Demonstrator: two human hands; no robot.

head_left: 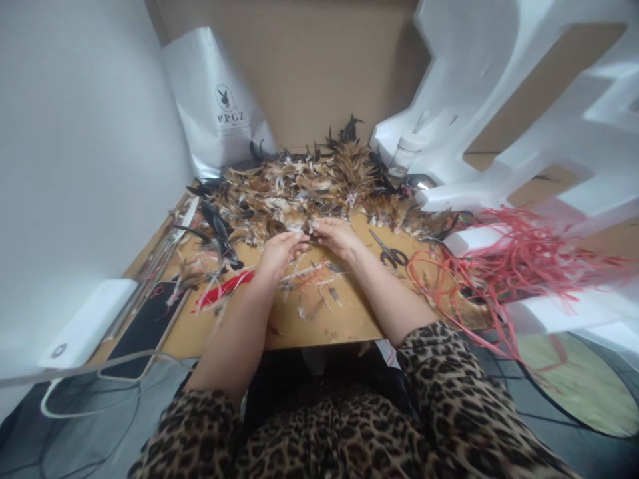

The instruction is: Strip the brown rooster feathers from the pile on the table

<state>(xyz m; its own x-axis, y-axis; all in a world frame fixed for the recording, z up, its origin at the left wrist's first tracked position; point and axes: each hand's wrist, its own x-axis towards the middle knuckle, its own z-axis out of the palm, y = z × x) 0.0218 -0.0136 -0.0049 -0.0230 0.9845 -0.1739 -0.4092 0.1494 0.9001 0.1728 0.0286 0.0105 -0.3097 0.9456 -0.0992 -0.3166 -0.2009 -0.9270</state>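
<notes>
My left hand (284,253) is closed in a pinch at the near edge of a large pile of brown and black feathers (269,186). Close beside it, my right hand (335,237) pinches too, its fingertips almost meeting the left ones. Between the fingertips are small brown feathers (295,219) with pale fluffy bases; how many is hidden by the fingers. A fuller brown feather bunch (353,174) stands up at the back of the pile. To the right of my right hand lie black-handled scissors (389,251), partly spread.
Red plastic strips (529,259) hang in a tangle at the right. A phone (144,326) and a white box-shaped device (90,322) with a cable lie at the left. A silver bag (214,100) stands behind; white foam pieces (474,100) rise at the right. Loose feather scraps litter the table (344,322).
</notes>
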